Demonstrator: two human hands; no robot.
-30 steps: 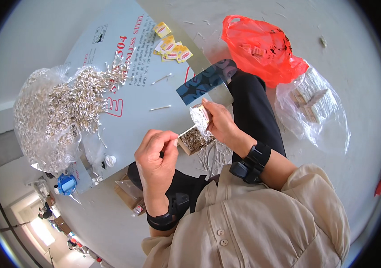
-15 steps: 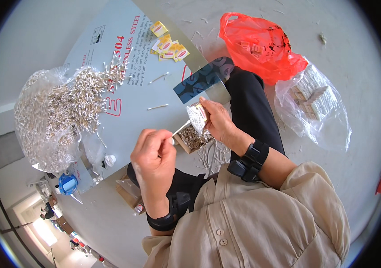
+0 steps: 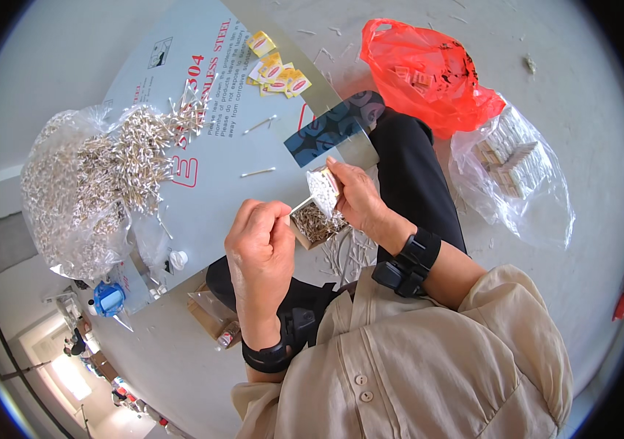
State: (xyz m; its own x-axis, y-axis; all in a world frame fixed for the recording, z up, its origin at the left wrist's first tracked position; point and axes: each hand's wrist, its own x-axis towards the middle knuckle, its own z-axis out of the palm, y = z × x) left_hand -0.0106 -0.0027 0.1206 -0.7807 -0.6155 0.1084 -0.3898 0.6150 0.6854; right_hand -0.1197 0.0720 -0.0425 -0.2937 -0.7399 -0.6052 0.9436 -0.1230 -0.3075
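My right hand (image 3: 361, 197) holds a small pack of cotton swabs (image 3: 321, 192), its white tips packed together and turned toward my left hand. Between the thumb and fingers of my left hand (image 3: 262, 234) a single cotton swab (image 3: 301, 205) is pinched, its far end touching or almost touching the pack's face. Under both hands sits a small cardboard box (image 3: 299, 233) filled with loose swabs. Two or three stray swabs, one of them a lone swab (image 3: 258, 173), lie on the sheet-covered table (image 3: 217, 197) beyond the left hand.
A clear bag (image 3: 70, 190) spills a heap of swabs at the table's left. Yellow cards (image 3: 274, 74) lie at the far edge. On the floor to the right are a red plastic bag (image 3: 429, 73) and a clear bag of white packs (image 3: 513, 164). A blue container (image 3: 110, 299) stands lower left.
My left hand has moved slightly right and up, bringing the pinched swab closer against the pack. The right hand stays nearly still around the pack.
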